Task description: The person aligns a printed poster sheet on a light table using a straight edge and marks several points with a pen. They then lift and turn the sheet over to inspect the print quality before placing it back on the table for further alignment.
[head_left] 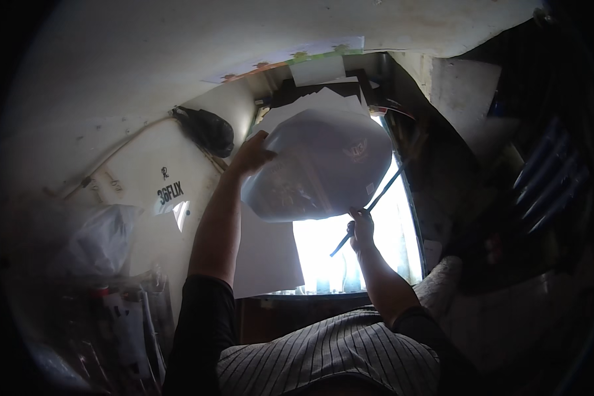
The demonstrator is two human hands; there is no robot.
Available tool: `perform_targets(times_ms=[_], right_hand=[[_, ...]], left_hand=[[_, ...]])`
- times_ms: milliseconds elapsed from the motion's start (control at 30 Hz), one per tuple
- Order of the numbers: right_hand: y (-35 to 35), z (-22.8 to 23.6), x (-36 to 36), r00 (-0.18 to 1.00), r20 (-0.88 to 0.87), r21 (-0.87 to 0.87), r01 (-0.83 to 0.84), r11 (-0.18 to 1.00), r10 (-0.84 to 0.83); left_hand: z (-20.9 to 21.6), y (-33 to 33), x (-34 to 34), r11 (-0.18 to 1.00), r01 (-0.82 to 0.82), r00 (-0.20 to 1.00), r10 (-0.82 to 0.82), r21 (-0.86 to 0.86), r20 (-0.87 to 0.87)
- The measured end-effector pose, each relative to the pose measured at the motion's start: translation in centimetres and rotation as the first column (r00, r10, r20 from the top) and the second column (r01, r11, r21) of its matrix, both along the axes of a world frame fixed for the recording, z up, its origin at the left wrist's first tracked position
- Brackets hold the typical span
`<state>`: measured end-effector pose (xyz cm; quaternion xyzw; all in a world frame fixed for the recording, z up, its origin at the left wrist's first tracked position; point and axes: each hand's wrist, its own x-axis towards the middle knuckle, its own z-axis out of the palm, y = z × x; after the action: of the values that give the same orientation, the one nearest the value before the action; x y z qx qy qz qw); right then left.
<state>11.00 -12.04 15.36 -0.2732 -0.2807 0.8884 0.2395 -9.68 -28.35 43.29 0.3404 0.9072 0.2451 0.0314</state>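
My left hand is closed on the left edge of a large, pale, see-through plastic sheet or bag, which bulges and carries faint printed marks. My right hand grips a long, thin dark stick slanting up to the right along the plastic's lower right edge. What kind of tool the stick is does not show. Beneath the plastic, a brightly lit white panel shines out. White paper covers the panel's left part, and more white sheets lie behind the plastic.
A black plastic bag hangs at the left by a pale wall board with dark lettering. Clear plastic bags are bunched at the far left. Dark, shiny folded material fills the right side. A colourful strip runs along the far edge.
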Motion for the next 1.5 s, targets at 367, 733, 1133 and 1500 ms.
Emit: perform_targets(times_ms=[367, 733, 1133, 1500], right_hand=[[-2.4, 1.7, -1.6, 0.995, 0.000, 0.045, -0.103, 0.994, 0.103], [-6.1, 2.3, -1.7, 0.969, -0.053, 0.024, -0.240, 0.971, 0.241], [5.9, -7.8, 10.9, 0.856, 0.473, 0.378, 0.016, 0.926, -0.208], [-10.3, 13.2, 27.7, 0.554, 0.140, 0.607, 0.607, 0.514, -0.821]], left_hand=[[1.7, -3.8, 0.6, 0.993, -0.118, 0.992, 0.117, -0.027, -0.043], [3.1, -9.8, 2.6, 0.968, -0.252, 0.967, 0.252, -0.006, -0.035], [-26.0, -3.1, 4.3, 0.975, -0.223, 0.711, 0.171, -0.012, 0.682], [-3.4, 3.9, 10.3, 0.781, 0.524, 0.766, -0.606, 0.340, 0.212]])
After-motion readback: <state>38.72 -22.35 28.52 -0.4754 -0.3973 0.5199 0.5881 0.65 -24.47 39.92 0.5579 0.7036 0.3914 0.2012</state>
